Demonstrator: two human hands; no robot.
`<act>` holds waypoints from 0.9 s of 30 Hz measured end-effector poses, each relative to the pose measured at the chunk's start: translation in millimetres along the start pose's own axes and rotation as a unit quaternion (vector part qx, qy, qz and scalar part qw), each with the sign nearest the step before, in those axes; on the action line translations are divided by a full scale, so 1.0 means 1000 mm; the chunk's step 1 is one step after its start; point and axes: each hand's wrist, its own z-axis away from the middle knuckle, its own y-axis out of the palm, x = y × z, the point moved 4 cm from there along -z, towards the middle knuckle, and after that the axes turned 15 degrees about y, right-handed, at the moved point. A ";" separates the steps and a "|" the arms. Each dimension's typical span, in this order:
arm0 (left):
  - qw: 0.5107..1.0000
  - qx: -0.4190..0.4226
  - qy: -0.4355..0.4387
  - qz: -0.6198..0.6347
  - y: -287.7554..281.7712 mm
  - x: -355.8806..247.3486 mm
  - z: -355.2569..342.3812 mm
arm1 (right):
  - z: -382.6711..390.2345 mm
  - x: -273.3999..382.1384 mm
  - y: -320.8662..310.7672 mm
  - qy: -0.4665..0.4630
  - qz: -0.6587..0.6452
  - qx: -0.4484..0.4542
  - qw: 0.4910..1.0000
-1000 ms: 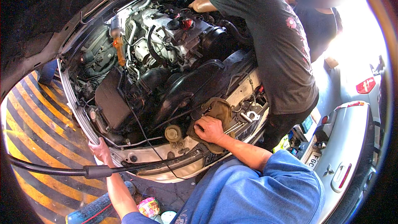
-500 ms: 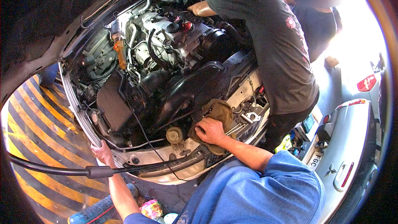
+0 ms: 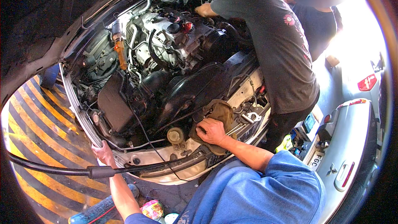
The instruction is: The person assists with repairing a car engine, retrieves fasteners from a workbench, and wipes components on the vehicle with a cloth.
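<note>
My left hand (image 3: pixel 104 153) grips the edge of the silver fender (image 3: pixel 78 114) at the car's front left corner, fingers over the rim. My right hand (image 3: pixel 210 132) rests with curled fingers on a brown cloth (image 3: pixel 219 114), which lies bunched over the front crossmember. Just left of it a round tan cap (image 3: pixel 175 135) sits on the front panel. Beyond both hands, the engine (image 3: pixel 166 37) stands exposed in the open bay. A work lamp with an orange handle (image 3: pixel 120 54) hangs at its left side.
A black padded bar (image 3: pixel 99 171) crosses over my left forearm. A co-worker in a dark shirt (image 3: pixel 273 45) leans into the bay from the right; another person (image 3: pixel 313 25) stands behind. A blue cylinder (image 3: pixel 97 209) lies on the floor below. A silver vehicle (image 3: pixel 348 141) stands at right.
The co-worker's arm over the engine has shifted slightly to the right. My two hands keep their places on the fender and the cloth.
</note>
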 end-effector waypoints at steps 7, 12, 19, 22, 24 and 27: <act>1.000 -0.016 0.011 0.022 -0.009 -0.012 0.003 | 0.000 0.000 -0.001 -0.007 -0.007 -0.002 1.000; 1.000 0.013 -0.015 0.002 -0.004 -0.005 0.001 | 0.000 0.000 0.000 0.003 -0.001 0.009 1.000; 1.000 -0.013 0.016 0.002 0.002 0.002 -0.001 | 0.000 0.003 -0.004 -0.024 -0.016 -0.024 0.999; 0.999 -0.026 0.017 0.009 0.000 -0.001 -0.001 | 0.000 0.003 -0.003 -0.013 -0.010 -0.009 1.000; 1.000 -0.012 0.003 0.011 -0.003 -0.003 0.000 | 0.000 0.002 -0.003 -0.006 -0.007 -0.002 1.000; 1.000 0.002 -0.002 0.029 -0.007 -0.008 0.002 | 0.000 0.001 -0.002 -0.003 -0.003 0.002 1.000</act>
